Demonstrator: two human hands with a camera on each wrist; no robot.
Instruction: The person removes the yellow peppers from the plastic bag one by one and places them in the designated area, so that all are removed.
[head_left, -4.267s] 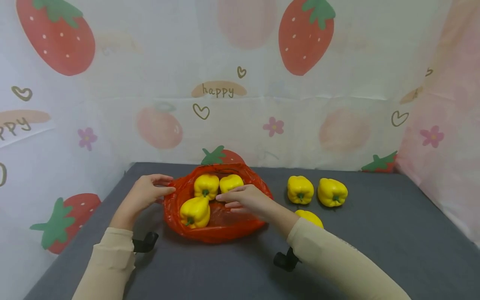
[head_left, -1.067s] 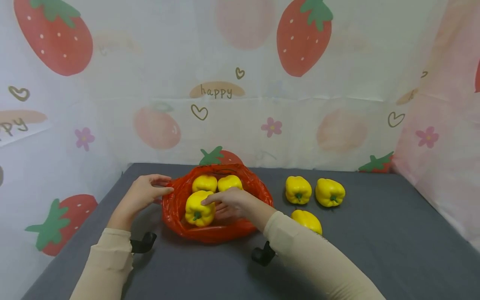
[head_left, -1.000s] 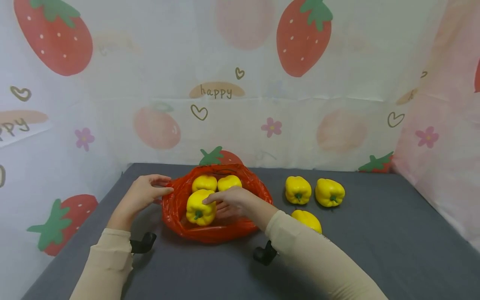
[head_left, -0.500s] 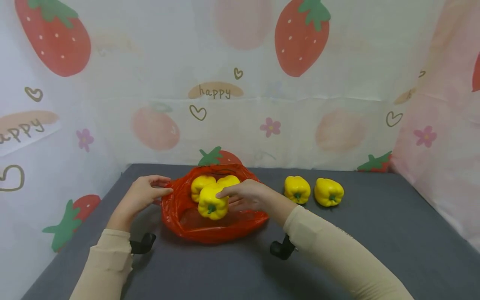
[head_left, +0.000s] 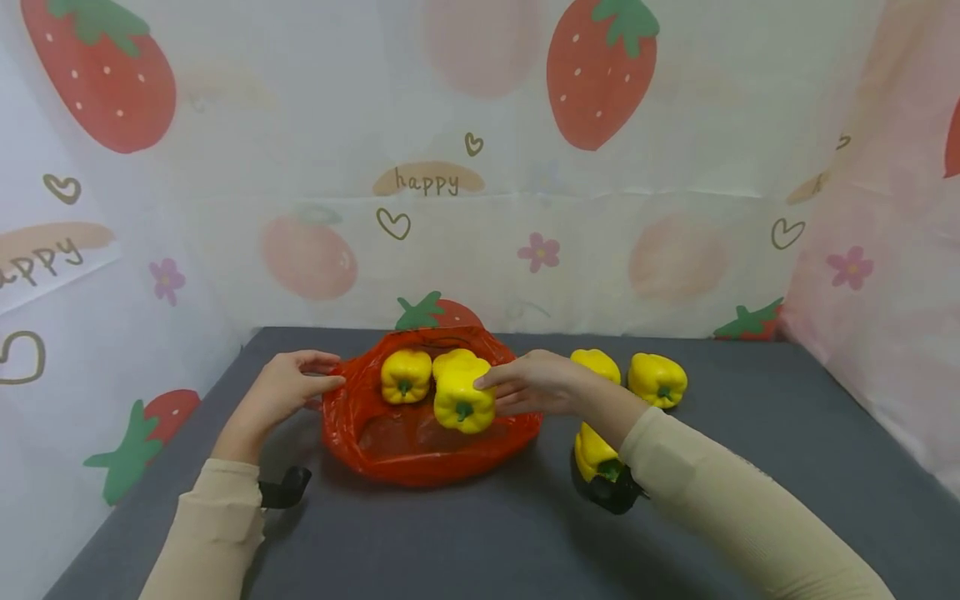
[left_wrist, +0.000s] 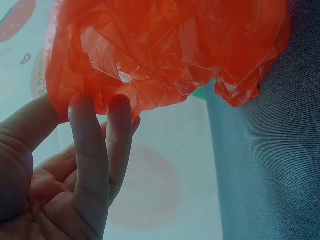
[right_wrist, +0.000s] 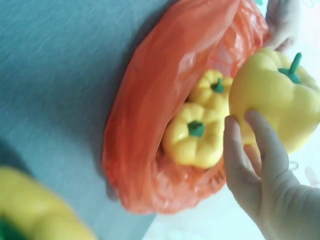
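Yellow pepper (head_left: 464, 392) held at the mouth of the red bag (head_left: 431, 473)

The right hand (head_left: 536, 383) grasps this pepper between thumb and fingers, its green stem (head_left: 464, 411) turned toward the near side; it hangs over the bag's opening, though how high above the plastic is hard to tell. Two other peppers (head_left: 406, 377) lie inside, one partly hidden behind the held one. At the left rim, the left hand (head_left: 287, 389) pinches the plastic between thumb and fingertips. Three loose peppers (head_left: 657, 379) rest on the grey table (head_left: 450, 546) right of the bag, two partly covered by the right arm (head_left: 720, 475).

The step in hand looks to be lifting one pepper out. The next move probably calls for clearing the right rim without snagging it, then a gentle set-down near the loose ones.
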